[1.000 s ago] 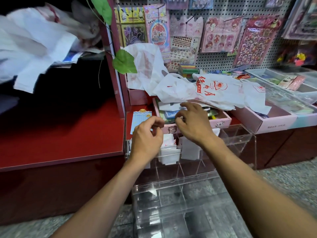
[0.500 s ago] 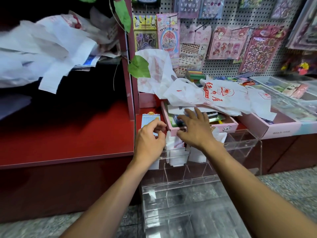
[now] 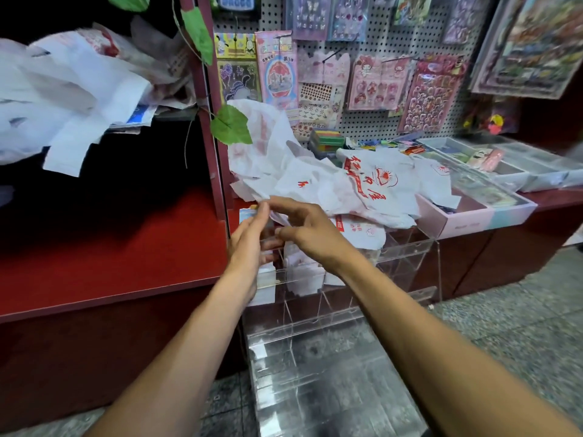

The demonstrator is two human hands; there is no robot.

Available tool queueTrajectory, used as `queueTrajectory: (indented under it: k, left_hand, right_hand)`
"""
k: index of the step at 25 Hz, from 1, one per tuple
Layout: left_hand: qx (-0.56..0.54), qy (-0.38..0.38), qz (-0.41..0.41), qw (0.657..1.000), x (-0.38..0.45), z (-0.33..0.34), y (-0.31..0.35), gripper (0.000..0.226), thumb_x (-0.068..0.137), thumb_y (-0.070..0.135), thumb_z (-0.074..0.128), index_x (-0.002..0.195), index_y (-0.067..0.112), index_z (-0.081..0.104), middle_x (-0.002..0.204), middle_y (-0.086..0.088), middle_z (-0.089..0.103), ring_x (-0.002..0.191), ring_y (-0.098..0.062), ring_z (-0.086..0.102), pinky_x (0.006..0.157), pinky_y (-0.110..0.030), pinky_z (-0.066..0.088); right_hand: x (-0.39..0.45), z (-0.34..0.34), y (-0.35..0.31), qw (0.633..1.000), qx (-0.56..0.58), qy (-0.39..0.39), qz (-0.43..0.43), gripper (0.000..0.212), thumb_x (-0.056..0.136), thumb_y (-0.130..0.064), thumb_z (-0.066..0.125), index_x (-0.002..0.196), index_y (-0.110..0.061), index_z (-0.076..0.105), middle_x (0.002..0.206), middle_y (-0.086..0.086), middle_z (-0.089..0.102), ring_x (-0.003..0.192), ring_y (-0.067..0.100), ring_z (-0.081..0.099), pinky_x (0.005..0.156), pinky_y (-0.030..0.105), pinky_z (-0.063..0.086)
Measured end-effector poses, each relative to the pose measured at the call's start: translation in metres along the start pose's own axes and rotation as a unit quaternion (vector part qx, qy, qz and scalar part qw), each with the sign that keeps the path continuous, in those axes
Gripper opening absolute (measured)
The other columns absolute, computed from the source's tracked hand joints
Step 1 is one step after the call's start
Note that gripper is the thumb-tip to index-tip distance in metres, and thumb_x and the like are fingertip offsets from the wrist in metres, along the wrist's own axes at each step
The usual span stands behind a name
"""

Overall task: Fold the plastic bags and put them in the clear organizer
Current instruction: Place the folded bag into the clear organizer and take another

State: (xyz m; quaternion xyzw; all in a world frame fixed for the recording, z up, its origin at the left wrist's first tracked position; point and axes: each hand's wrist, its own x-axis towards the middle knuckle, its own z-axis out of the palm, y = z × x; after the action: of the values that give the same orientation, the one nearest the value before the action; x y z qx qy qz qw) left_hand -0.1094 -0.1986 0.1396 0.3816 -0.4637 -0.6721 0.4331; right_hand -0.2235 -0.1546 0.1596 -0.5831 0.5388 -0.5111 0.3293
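— What sort of place was it?
— A small shop, stationery/gift type. The pegboard [image 3: 372, 42] at the back was hung w/ sticker sheets [image 3: 377, 82] in clear packs, cartoon characters on most.
— Anything else pointing that way?
— Yes. Pink display trays [image 3: 473, 220] and grey divided bins [image 3: 517, 167] of small goods sat on a red counter [image 3: 104, 247], plus a stack of coloured note pads [image 3: 326, 141]. White carrier bags w/ red print [image 3: 372, 181] lay heaped over the trays, and a clear acrylic organizer [image 3: 407, 250] stood in front on a speckled stone floor [image 3: 520, 310].
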Motion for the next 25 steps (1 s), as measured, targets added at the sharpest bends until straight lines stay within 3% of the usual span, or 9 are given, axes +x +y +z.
queueTrajectory:
  k: [3,5,7,10,12,15,20,23,25]
  left_hand:
    - [-0.011,0.009,0.016,1.0,0.001,-0.003,0.0,0.016,0.094,0.034,0.063,0.093,0.018,0.069,0.08,-0.002,0.072,0.068,-0.017,0.066,0.054,-0.027,0.048]
    - [0.028,0.044,0.022,0.998,0.001,-0.004,0.0,0.014,0.094,0.012,0.059,0.084,0.014,0.069,0.071,-0.002,0.069,0.058,-0.015,0.06,0.047,-0.023,0.041]
    - [0.06,0.064,0.025,0.996,-0.001,-0.005,0.0,0.021,0.092,0.0,0.052,0.083,0.011,0.068,0.07,-0.002,0.071,0.053,-0.012,0.063,0.04,-0.017,0.035]
    - [0.07,0.1,0.027,0.992,0.002,-0.01,0.0,0.021,0.091,-0.002,0.048,0.085,0.007,0.066,0.078,-0.005,0.073,0.051,-0.012,0.066,0.037,-0.018,0.032]
    - [0.059,0.12,0.029,0.991,0.007,-0.011,-0.002,0.02,0.093,-0.001,0.046,0.085,0.007,0.063,0.081,-0.01,0.072,0.045,-0.011,0.063,0.035,-0.018,0.028]
    - [0.044,0.137,0.068,0.987,0.008,-0.011,-0.003,0.023,0.098,0.001,0.044,0.082,0.01,0.058,0.072,-0.006,0.066,0.041,-0.008,0.061,0.032,-0.016,0.028]
    - [-0.048,0.227,0.131,0.964,0.013,-0.034,0.015,0.027,0.102,0.004,0.039,0.084,0.018,0.054,0.08,-0.002,0.064,0.046,-0.003,0.059,0.04,-0.017,0.045]
    - [-0.055,0.323,0.133,0.935,0.022,-0.072,0.028,0.019,0.099,0.005,0.039,0.094,0.016,0.054,0.084,0.002,0.06,0.057,-0.007,0.058,0.04,-0.018,0.045]
    - [-0.057,0.366,0.125,0.92,0.023,-0.1,0.034,0.022,0.094,0.003,0.038,0.099,0.016,0.055,0.082,0.003,0.059,0.062,-0.01,0.055,0.04,-0.017,0.044]
  right_hand:
    - [-0.008,-0.01,-0.002,0.999,0.024,-0.018,0.041,0.049,0.08,0.017,0.048,0.115,-0.008,0.072,0.116,-0.002,0.072,0.11,0.0,0.062,0.089,0.011,0.046]
    - [-0.009,-0.012,0.002,0.995,0.027,0.06,0.07,0.039,0.081,0.015,0.048,0.102,-0.002,0.075,0.098,-0.001,0.075,0.091,-0.005,0.066,0.078,0.011,0.047]
    - [-0.006,-0.018,0.012,0.978,-0.003,0.192,0.082,0.028,0.083,0.008,0.054,0.091,-0.005,0.076,0.087,-0.002,0.073,0.076,-0.003,0.065,0.069,0.014,0.044]
    - [-0.006,-0.031,0.028,0.94,-0.163,0.282,0.106,0.02,0.088,-0.009,0.061,0.103,-0.015,0.071,0.105,-0.001,0.07,0.096,0.013,0.063,0.071,0.018,0.044]
    - [-0.011,-0.038,0.038,0.926,-0.239,0.273,0.102,0.026,0.089,-0.011,0.057,0.113,-0.015,0.066,0.117,0.002,0.063,0.107,0.017,0.058,0.08,0.024,0.042]
    - [-0.013,-0.041,0.042,0.931,-0.24,0.266,0.068,0.034,0.087,-0.008,0.056,0.121,-0.014,0.061,0.124,0.003,0.059,0.112,0.018,0.056,0.087,0.027,0.042]
    - [-0.009,-0.045,0.046,0.921,-0.281,0.259,0.083,0.035,0.089,-0.013,0.051,0.123,-0.013,0.055,0.125,0.006,0.057,0.116,0.024,0.053,0.096,0.042,0.046]
    - [-0.008,-0.037,0.049,0.895,-0.392,0.21,0.035,0.028,0.083,-0.019,0.043,0.103,-0.012,0.06,0.105,0.009,0.062,0.097,0.029,0.058,0.081,0.041,0.05]
    - [-0.007,-0.026,0.049,0.863,-0.468,0.192,0.018,0.024,0.08,-0.017,0.047,0.098,-0.01,0.062,0.1,0.011,0.062,0.09,0.032,0.057,0.072,0.038,0.046]
